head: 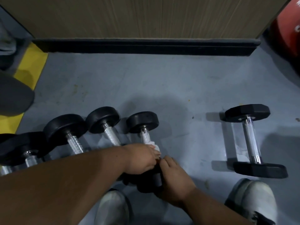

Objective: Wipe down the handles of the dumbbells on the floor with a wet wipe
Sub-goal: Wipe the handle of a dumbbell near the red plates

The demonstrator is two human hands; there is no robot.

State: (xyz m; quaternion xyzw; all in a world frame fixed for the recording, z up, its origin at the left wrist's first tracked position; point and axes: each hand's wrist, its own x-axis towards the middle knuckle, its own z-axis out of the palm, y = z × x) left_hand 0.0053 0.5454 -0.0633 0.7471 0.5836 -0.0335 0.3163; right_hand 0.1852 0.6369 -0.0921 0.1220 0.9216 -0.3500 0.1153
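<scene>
On the grey floor (162,88), in front of a wood-grain panel (146,17) with a black base strip, a row of round-headed dumbbells lies side by side, each with its long axis running from the person away toward the panel, leaning slightly left at the far end. The rightmost of the row, the dumbbell being wiped (142,122), shows its far black head and a short stretch of knurled silver handle (145,137); its near head is mostly hidden under the hands. The left hand (142,159) curls round that handle with a white wet wipe (154,146) bunched under its fingers, so the wipe sits against the bar just below the bare part. The right hand (175,179) rests on the near black head, fingers bent over it; whether it truly grips cannot be told.

Left of it lie a second round dumbbell (103,120), a third (65,127), and a fourth (21,148) partly cut off by the forearm. Well apart to the right lies a hex-headed dumbbell (253,140) with a smooth chrome handle, its axis also pointing away from the person, nearly straight.

A red object (289,30) at the top right carries white lettering, cut off and unreadable. No markings can be read on the dumbbells. Two pale shoes (254,202) stand at the bottom, and a yellow floor stripe (30,69) runs at the left.
</scene>
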